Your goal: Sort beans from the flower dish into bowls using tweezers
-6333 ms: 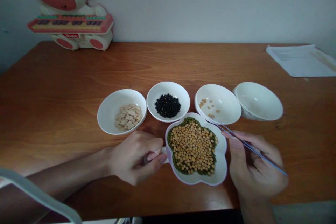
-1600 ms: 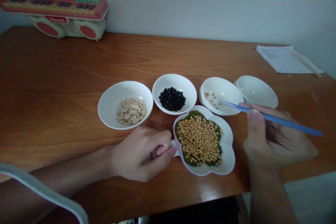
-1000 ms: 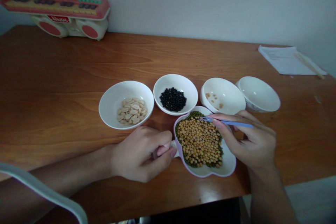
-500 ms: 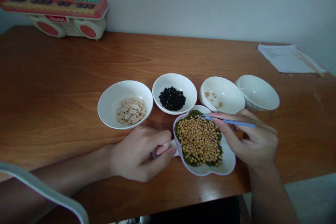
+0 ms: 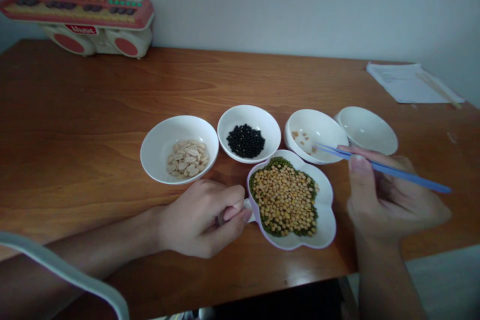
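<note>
pale-grey wall (image 5: 281, 5) is standing behind brown, wood-grained tabletop (image 5: 225, 77); white glare (image 5: 296, 278) is glinting near its front edge; greyish floor (image 5: 446, 272) is showing lower right.

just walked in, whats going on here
A person's left hand grips the white handle of a flower-shaped, purple-rimmed white dish holding round tan beans and small green beans. The right hand holds blue tweezers, tips over a round white bowl with a few tan pieces in it. Left of it, one white bowl holds black beans, another flat pale seeds.
</note>
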`<action>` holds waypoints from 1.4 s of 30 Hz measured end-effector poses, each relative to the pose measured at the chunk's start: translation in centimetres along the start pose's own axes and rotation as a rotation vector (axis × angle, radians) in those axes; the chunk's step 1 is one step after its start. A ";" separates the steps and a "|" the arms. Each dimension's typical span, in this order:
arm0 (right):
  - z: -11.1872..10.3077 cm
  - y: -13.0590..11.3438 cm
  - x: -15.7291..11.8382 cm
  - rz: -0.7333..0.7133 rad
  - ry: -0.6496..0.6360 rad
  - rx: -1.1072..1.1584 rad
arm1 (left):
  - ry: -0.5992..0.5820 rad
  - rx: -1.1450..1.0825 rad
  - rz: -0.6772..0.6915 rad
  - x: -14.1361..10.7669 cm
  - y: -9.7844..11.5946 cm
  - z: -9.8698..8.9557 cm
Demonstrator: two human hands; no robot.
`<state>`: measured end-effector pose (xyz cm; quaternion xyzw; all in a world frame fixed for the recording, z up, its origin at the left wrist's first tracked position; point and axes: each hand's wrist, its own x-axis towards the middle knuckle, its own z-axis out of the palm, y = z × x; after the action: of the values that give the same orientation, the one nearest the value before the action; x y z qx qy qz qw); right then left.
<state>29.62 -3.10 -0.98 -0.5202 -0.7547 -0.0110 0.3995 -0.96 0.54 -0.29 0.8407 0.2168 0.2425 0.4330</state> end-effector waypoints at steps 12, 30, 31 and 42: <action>0.8 -1.8 2.2 -0.092 -0.028 0.062 | 0.014 -0.021 0.011 0.0 0.0 0.0; 0.7 -1.3 2.1 -0.087 -0.143 0.024 | 0.018 -0.026 0.017 0.0 0.0 0.0; 0.7 -1.3 2.1 -0.085 -0.145 0.027 | 0.017 -0.026 0.018 0.0 0.0 0.0; 0.5 -1.6 1.5 -0.124 0.091 -0.054 | 0.010 -0.015 -0.002 0.0 -0.1 0.0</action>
<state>27.82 -2.52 0.24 -0.4821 -0.7658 -0.0795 0.4181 -0.97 0.61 -0.35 0.8358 0.2181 0.2481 0.4385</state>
